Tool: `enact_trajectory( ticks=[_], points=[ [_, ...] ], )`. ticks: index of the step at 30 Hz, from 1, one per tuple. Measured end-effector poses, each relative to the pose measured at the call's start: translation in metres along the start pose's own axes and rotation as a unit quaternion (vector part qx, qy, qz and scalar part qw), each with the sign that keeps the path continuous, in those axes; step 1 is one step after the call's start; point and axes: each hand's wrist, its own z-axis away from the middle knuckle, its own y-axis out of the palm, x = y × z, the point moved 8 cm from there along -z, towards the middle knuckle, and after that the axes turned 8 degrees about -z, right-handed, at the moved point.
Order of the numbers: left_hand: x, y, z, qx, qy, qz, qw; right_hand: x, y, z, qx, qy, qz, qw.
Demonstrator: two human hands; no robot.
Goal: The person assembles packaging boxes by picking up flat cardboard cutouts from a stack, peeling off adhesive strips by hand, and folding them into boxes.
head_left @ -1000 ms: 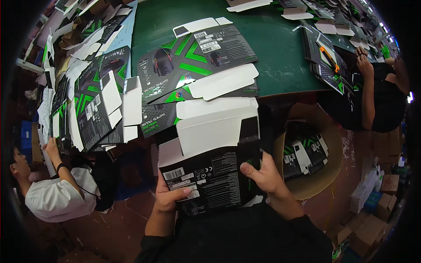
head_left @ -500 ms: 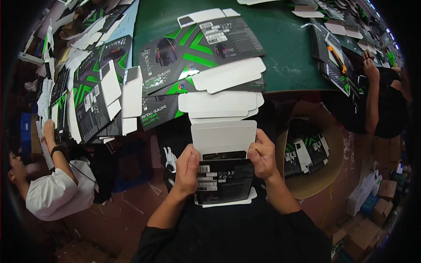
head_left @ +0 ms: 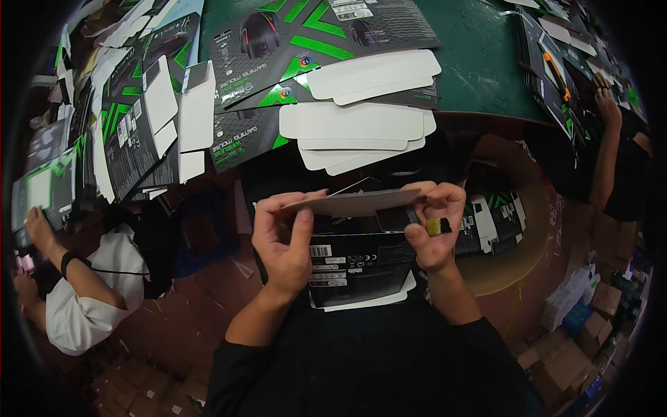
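In front of my body is a black printed cardboard box [head_left: 358, 272], with a barcode and white marks on the panel toward me and white flaps at its near end. Its far-end flap [head_left: 358, 201] is bent up and seen nearly edge-on. My left hand [head_left: 283, 243] pinches that flap's left end between thumb and fingers. At its right end, my right hand [head_left: 439, 221] grips the flap with the fingertips. A small yellow and black piece [head_left: 438, 226] shows at the right hand's fingers; whether it is held or stuck on cannot be made out.
Flat black and green printed cartons [head_left: 306, 76] with white flaps lie on the green table [head_left: 479, 69]. To the right stands a round bin [head_left: 517, 271] holding more cartons. A co-worker in white [head_left: 94, 292] handles cartons at left; another person's arm [head_left: 608, 153] is at right, near an orange cutter [head_left: 556, 75].
The box's upright white flap has tipped toward me and now shows edge-on. Both hands moved up onto its ends. The view shifted, and the left co-worker's hand moved with a carton.
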Motion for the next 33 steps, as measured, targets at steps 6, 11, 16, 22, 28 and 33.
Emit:
enact_trajectory(
  ticks=[6,11,16,22,28,33],
  points=[
    [0.001,-0.004,-0.003,0.032,0.052,0.029,0.998,0.009,0.009,-0.014,0.061,0.100,0.184,0.976],
    [0.001,0.003,0.006,0.076,0.067,0.035,0.994,0.011,0.002,-0.009,0.017,0.089,0.233,0.968],
    [-0.010,0.008,0.007,0.077,0.057,-0.038,0.995,0.007,-0.003,-0.003,-0.080,0.065,0.050,0.993],
    [-0.024,0.010,0.013,0.057,0.053,-0.090,0.993,0.018,0.012,-0.015,0.018,0.053,0.189,0.980],
    [-0.027,0.008,0.012,0.104,0.077,-0.163,0.978,0.006,0.001,-0.004,-0.048,0.142,0.168,0.974],
    [-0.016,0.003,0.014,0.133,0.124,-0.082,0.980,0.008,0.008,-0.009,0.018,0.144,0.098,0.985]
  ],
)
